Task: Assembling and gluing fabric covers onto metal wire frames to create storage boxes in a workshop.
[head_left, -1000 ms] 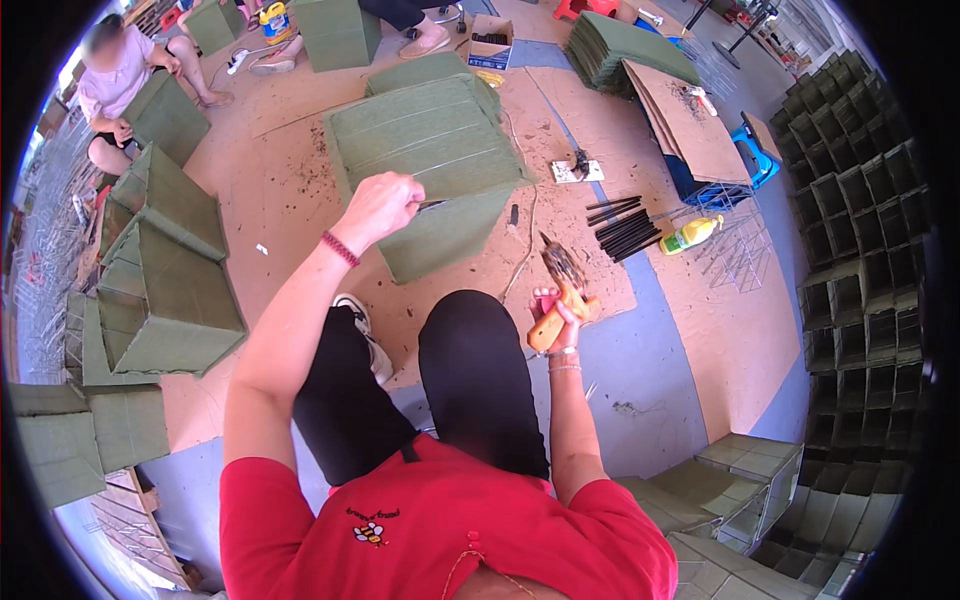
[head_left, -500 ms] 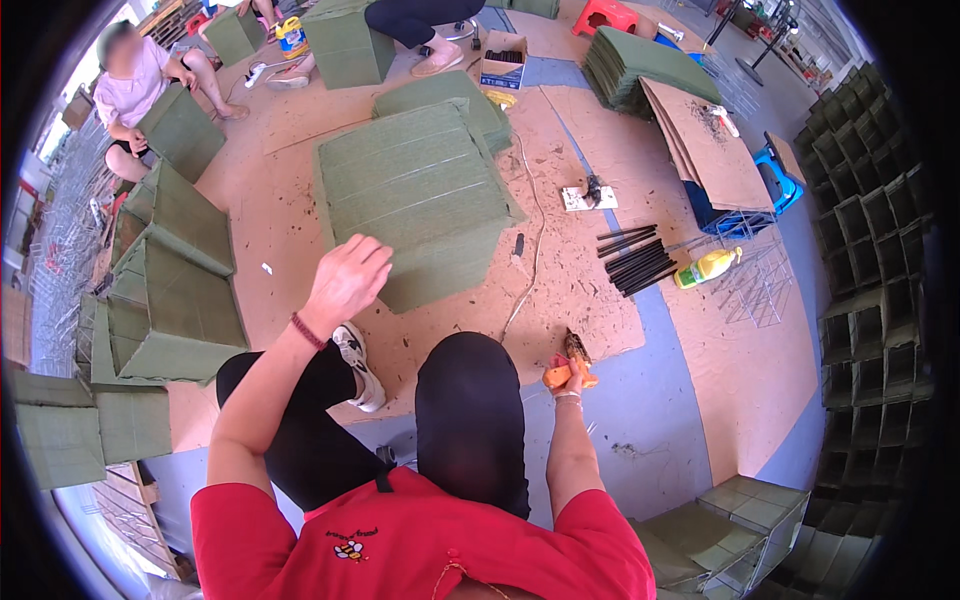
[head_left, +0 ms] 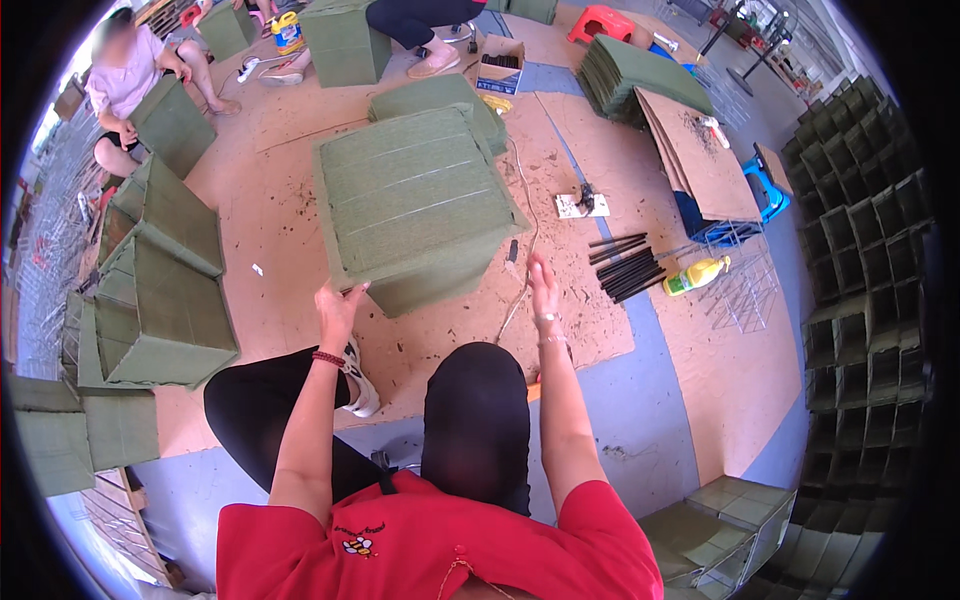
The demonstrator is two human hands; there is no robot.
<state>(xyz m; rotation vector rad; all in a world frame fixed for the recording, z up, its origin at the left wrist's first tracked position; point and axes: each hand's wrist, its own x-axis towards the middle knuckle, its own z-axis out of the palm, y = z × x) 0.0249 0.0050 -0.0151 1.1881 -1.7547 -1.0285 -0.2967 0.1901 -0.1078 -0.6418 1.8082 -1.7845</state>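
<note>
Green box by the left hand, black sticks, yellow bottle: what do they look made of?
Green box: probably matted cloth or felt; its surface looks dull and slightly rough. Black sticks: perhaps plastic or rubber; they look smooth and evenly dark. Yellow bottle: likely plastic; smooth, rounded, slightly shiny.

The box stands on cardboard — more boxes left, sticks right, a bottle right of those.

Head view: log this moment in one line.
left hand: at near-left corner of green box | right hand: open, empty, right of box
</note>
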